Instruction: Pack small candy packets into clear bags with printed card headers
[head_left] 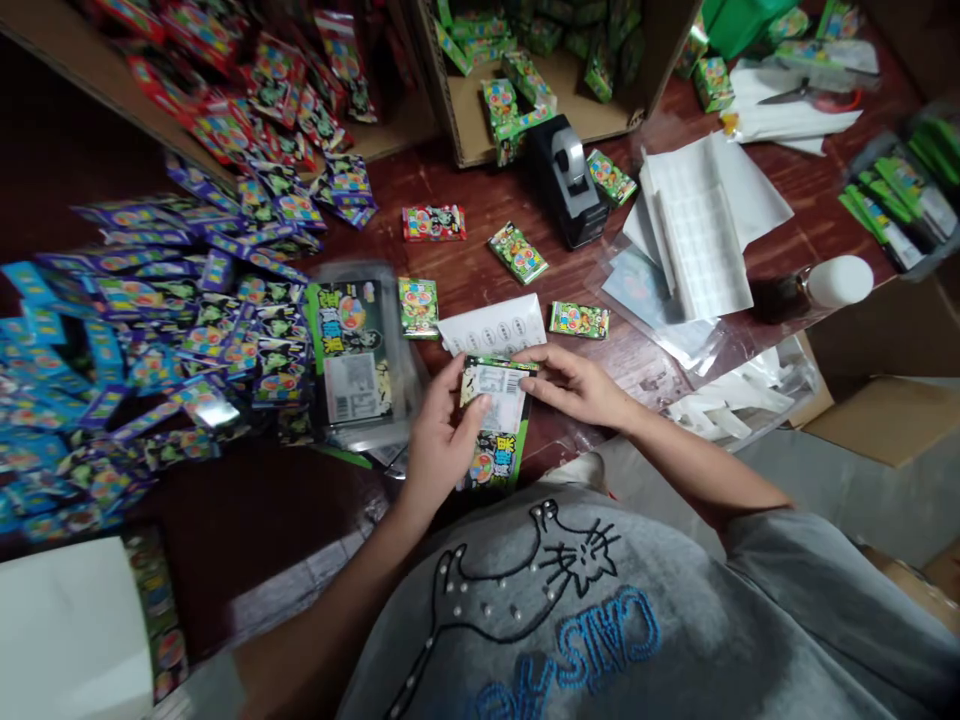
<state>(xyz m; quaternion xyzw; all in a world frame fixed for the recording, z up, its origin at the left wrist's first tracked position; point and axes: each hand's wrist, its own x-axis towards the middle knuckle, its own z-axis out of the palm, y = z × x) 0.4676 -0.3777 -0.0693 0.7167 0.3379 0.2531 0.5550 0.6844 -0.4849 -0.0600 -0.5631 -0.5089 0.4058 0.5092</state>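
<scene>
Your left hand pinches the printed packet at its side, your right hand at its upper corner, by the near edge of the surface; loosening both thumbs could let it slip down.

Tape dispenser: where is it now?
In the head view, the tape dispenser stands right of upper centre on the table, in front of the carton holding green packets.
</scene>
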